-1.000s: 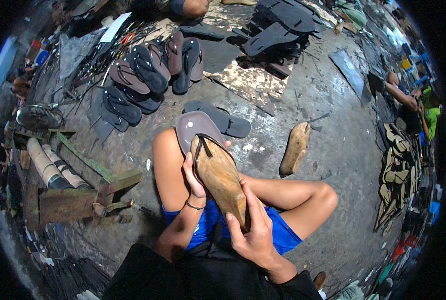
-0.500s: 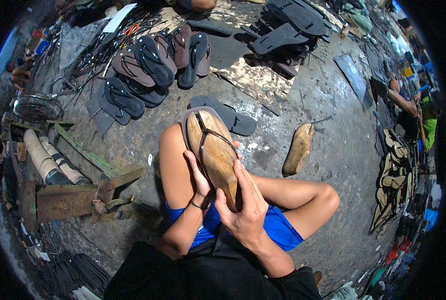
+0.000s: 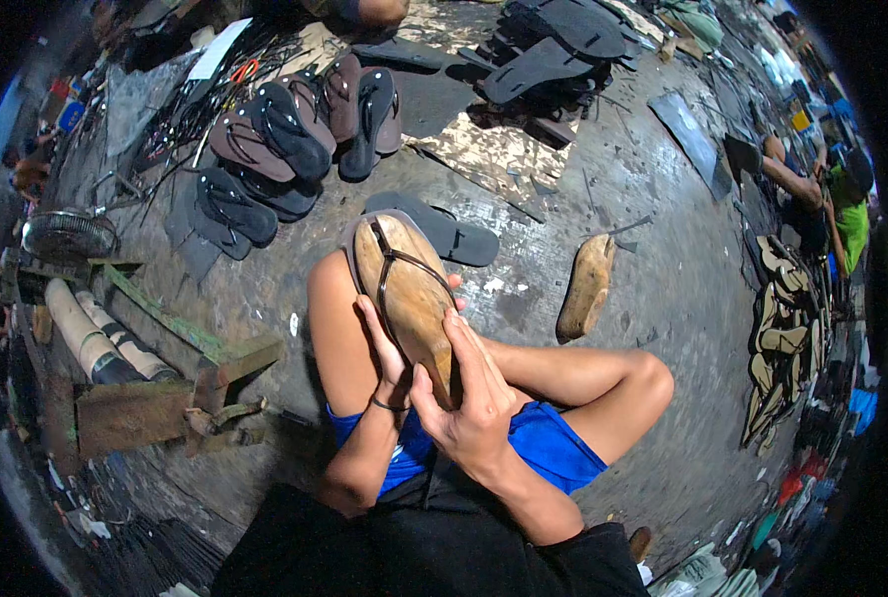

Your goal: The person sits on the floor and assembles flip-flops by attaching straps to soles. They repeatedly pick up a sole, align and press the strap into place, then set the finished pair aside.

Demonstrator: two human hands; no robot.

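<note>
Snugly, the brown wooden foot-shaped last (image 3: 401,289) sits under a glossy dark Y-shaped strap (image 3: 389,255); the left hand (image 3: 388,356), fingers half-curled, cradles it from below, while the right hand (image 3: 472,400) straddles its narrow end, thumb and fingers parted.

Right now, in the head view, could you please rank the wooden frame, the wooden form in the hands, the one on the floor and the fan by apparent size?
Largest to smallest:
1. Wooden frame
2. Held wooden form
3. Floor wooden form and fan: too alike to rank.
</note>
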